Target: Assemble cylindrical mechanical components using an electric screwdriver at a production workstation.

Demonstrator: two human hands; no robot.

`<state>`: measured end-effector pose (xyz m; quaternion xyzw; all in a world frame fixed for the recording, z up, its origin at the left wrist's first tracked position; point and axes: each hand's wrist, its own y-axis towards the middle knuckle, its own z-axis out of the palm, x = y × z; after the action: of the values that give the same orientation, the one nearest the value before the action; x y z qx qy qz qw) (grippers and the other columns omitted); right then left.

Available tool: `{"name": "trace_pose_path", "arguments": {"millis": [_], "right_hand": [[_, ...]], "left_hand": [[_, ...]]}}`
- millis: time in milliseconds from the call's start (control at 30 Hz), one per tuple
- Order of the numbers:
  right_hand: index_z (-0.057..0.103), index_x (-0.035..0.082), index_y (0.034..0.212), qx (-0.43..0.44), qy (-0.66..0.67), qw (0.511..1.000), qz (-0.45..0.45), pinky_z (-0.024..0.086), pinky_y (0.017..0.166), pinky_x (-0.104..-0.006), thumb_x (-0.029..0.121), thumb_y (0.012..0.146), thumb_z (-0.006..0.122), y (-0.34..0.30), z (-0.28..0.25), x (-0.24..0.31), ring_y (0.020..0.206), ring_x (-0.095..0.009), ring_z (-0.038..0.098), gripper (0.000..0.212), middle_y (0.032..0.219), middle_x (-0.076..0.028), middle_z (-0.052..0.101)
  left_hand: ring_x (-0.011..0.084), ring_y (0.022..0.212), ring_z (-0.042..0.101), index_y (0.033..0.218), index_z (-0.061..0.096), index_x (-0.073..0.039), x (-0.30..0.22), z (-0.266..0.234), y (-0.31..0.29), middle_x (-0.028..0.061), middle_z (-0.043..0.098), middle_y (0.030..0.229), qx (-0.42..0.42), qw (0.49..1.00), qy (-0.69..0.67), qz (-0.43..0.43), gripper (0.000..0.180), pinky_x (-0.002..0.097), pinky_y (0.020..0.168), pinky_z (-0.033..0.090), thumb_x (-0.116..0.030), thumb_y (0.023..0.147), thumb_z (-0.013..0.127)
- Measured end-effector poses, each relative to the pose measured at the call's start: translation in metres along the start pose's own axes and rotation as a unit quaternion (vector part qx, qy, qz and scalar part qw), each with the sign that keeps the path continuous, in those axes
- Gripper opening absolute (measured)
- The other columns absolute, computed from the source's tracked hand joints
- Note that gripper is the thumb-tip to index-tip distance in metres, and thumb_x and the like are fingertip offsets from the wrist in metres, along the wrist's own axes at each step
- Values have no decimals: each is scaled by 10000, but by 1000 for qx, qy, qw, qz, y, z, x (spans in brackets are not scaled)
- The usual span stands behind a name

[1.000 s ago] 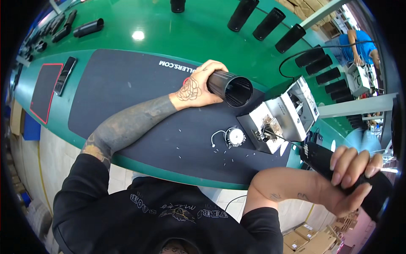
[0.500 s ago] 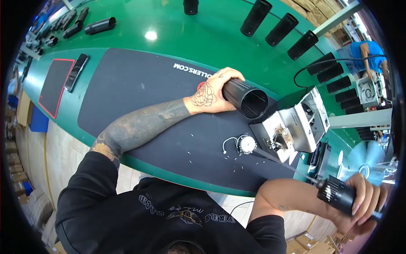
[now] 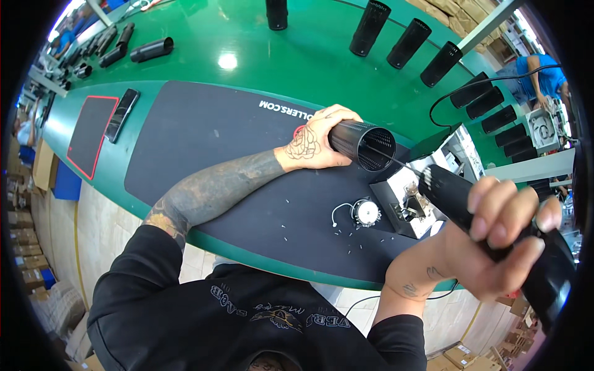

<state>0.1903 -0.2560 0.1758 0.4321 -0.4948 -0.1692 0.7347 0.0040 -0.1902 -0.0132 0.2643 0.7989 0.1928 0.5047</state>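
Note:
My left hand (image 3: 312,142) is wrapped round a black perforated tube (image 3: 348,139), which lies on its side above the dark mat with its open end to the right. In my right hand (image 3: 507,232) is a black electric screwdriver (image 3: 447,193). Its long thin shaft runs leftward into the tube's mouth; the tip is hidden inside. Below the tube, a small round white-topped part (image 3: 366,213) with a short wire rests on the mat. Beside it, several tiny screws (image 3: 352,246) lie scattered. A metal screw feeder box (image 3: 405,207) stands under the screwdriver's shaft.
Several black tubes stand along the green table (image 3: 216,34), some upright at the back, others lying at the far left. A phone (image 3: 122,115) lies by a red-edged mat (image 3: 91,137). A black cable (image 3: 458,96) loops at the right, where another person (image 3: 541,77) works.
My right hand has swung the screwdriver up and leftward, so its shaft now enters the tube's open end. The left hand keeps hold of the tube. The whole view has shifted slightly.

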Motion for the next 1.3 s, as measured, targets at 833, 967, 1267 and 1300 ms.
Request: {"name": "trace_pose_path", "arguments": {"millis": [833, 967, 1267, 1300], "right_hand": [[381, 83, 939, -117, 40, 992, -41, 375, 490, -324, 13, 772, 476, 4, 3, -4, 490, -130, 428, 204, 599, -17, 422], [388, 72, 903, -100, 72, 986, -114, 371, 559, -251, 188, 803, 590, 1, -27, 61, 503, -87, 459, 253, 600, 22, 458], [315, 92, 971, -1, -105, 986, 133, 377, 572, -278, 242, 837, 603, 4, -34, 55, 503, -110, 429, 352, 644, -1, 437], [349, 63, 943, -12, -104, 987, 125, 318, 563, -250, 144, 828, 515, 6, -26, 47, 486, -73, 362, 217, 634, 24, 396]], "left_hand": [[307, 1051, 469, 1121, 434, -88, -9, 3, -6, 126, 490, 1061, -70, 998, -2, -10, 624, 413, 908, 360, -136, 574, 731], [337, 1044, 459, 1162, 388, -28, -11, 1, -2, 177, 427, 1113, -51, 996, -9, -72, 609, 406, 910, 378, -122, 634, 677], [264, 1007, 506, 1060, 482, -67, -4, 2, 3, 113, 476, 1059, -32, 999, -6, -15, 586, 357, 860, 443, -74, 543, 756], [264, 1007, 506, 1060, 482, -67, -1, 3, 3, 113, 476, 1059, -27, 1000, -7, -15, 586, 357, 860, 443, -74, 543, 756]]}}
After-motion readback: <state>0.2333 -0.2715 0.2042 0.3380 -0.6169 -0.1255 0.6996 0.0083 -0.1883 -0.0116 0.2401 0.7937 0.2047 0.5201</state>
